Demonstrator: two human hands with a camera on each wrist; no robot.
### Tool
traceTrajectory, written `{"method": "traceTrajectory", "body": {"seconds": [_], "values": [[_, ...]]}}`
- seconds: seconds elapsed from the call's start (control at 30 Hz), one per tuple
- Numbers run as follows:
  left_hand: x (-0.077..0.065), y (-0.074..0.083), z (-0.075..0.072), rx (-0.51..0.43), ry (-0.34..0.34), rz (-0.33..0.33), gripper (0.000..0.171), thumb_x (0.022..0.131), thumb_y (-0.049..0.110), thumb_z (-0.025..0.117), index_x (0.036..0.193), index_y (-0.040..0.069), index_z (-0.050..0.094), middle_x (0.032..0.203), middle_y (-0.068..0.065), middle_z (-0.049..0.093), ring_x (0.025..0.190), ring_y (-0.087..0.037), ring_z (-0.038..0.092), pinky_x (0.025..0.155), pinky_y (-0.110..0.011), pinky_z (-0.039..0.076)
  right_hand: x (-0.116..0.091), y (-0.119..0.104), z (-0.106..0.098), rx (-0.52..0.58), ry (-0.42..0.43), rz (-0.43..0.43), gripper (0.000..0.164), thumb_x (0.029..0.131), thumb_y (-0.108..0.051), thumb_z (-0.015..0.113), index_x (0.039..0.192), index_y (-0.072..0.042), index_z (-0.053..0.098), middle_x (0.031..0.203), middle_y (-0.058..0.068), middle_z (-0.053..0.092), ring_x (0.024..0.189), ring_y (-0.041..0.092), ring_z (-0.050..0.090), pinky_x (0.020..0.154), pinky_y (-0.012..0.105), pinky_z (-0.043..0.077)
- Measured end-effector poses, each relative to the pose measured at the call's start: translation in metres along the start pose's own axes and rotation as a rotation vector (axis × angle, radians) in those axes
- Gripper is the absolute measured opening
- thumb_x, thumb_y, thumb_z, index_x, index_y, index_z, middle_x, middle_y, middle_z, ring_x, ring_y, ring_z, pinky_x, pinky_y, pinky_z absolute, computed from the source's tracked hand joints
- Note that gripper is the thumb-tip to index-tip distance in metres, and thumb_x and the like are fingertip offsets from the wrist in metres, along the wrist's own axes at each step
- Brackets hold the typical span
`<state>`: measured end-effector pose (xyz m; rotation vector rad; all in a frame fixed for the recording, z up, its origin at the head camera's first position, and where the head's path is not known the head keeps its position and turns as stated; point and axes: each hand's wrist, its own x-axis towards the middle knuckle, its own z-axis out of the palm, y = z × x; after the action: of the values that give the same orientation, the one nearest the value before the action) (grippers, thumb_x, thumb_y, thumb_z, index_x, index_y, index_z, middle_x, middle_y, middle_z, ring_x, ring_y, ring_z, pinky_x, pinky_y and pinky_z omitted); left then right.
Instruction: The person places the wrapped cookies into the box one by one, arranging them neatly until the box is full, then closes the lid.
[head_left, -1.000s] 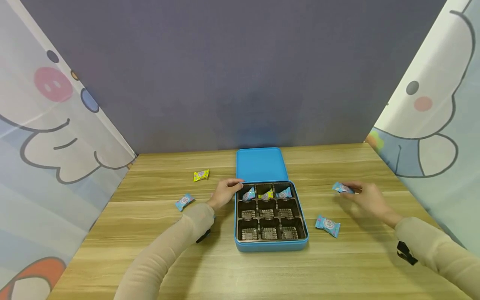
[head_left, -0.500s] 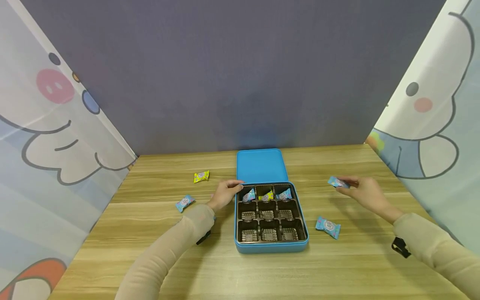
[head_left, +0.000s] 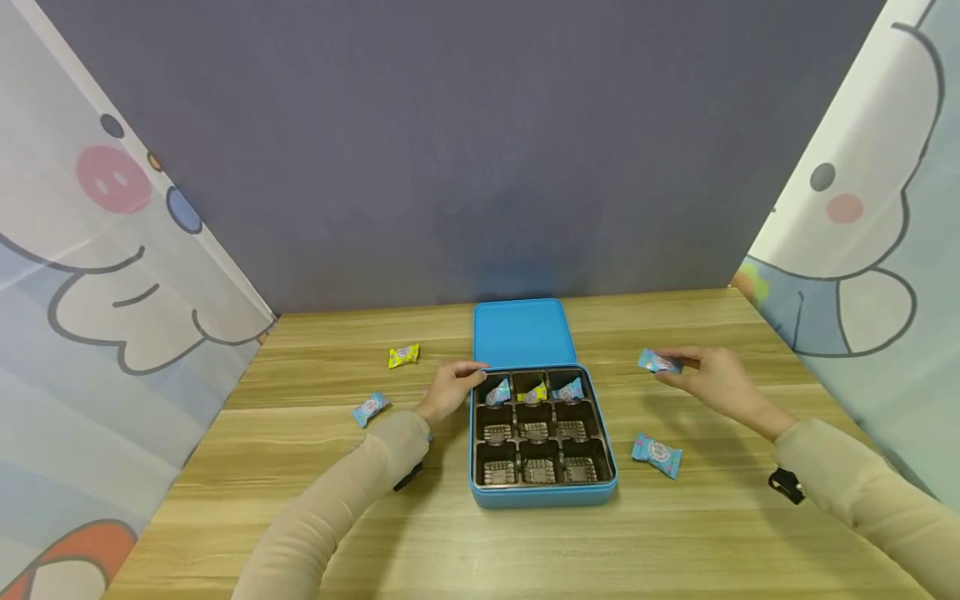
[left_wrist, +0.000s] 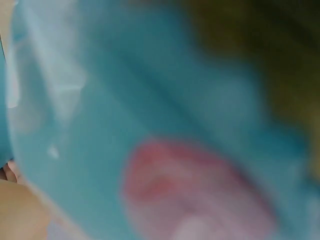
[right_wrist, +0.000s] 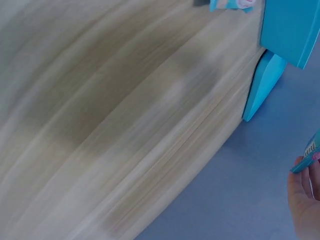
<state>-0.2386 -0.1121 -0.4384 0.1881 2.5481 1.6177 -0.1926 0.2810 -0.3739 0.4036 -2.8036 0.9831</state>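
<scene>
A blue box (head_left: 543, 498) with a dark tray of square compartments lies open. Its back row holds a blue-wrapped candy (head_left: 498, 392), a yellow-wrapped candy (head_left: 532, 393) and another blue candy (head_left: 568, 390); the middle and front compartments show bare bottoms. My left hand (head_left: 448, 390) grips the box's back-left corner, fingertips and thumb at the rim. To the right of the box, my right hand (head_left: 712, 379) pinches a blue-wrapped candy (head_left: 658, 361) between thumb and fingers, above the table. In the right wrist view this hand (right_wrist: 306, 192) and its candy (right_wrist: 312, 152) show at the edge.
The blue lid (head_left: 521, 329) lies flat behind the box. On the wooden table (head_left: 540, 550), a blue candy (head_left: 657, 454) lies right of the box. A yellow candy (head_left: 403, 355) and a blue candy (head_left: 371, 408) lie to the left. A grey partition (head_left: 487, 167) rises behind.
My right hand has moved left towards the box, carrying the pinched blue candy. My left hand stays at the box corner, and the other candies have not moved.
</scene>
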Motion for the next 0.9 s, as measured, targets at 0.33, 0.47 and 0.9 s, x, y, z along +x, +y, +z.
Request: {"method": "traceTrajectory", "body": {"seconds": [0.33, 0.47, 0.9], "values": [[-0.001, 0.002, 0.000, 0.016, -0.001, -0.017, 0.026, 0.090, 0.030, 0.058, 0.112, 0.022, 0.067, 0.117, 0.003, 0.063, 0.124, -0.024, 0.045, 0.092, -0.064, -0.029, 0.007, -0.015, 0.003, 0.002, -0.010, -0.047, 0.040, 0.081, -0.025, 0.070, 0.113, 0.000, 0.064, 0.111, 0.023, 0.062, 0.103, 0.043, 0.058, 0.082, 0.050, 0.050], [-0.001, 0.002, -0.001, 0.022, 0.005, -0.028, 0.025, 0.090, 0.032, 0.057, 0.111, 0.024, 0.067, 0.117, 0.004, 0.063, 0.126, -0.025, 0.044, 0.093, -0.065, -0.028, 0.011, -0.021, 0.005, -0.002, 0.000, -0.067, 0.038, 0.081, -0.021, 0.070, 0.113, 0.000, 0.064, 0.111, 0.022, 0.063, 0.102, 0.042, 0.059, 0.083, 0.051, 0.049], [-0.002, 0.003, -0.001, -0.021, -0.002, -0.011, 0.026, 0.090, 0.028, 0.058, 0.113, 0.018, 0.066, 0.118, -0.004, 0.063, 0.122, -0.028, 0.047, 0.092, -0.066, -0.027, 0.021, -0.038, 0.022, -0.047, -0.014, -0.149, 0.036, 0.080, -0.014, 0.071, 0.113, -0.003, 0.065, 0.113, 0.019, 0.063, 0.101, 0.037, 0.060, 0.081, 0.052, 0.049]]}}
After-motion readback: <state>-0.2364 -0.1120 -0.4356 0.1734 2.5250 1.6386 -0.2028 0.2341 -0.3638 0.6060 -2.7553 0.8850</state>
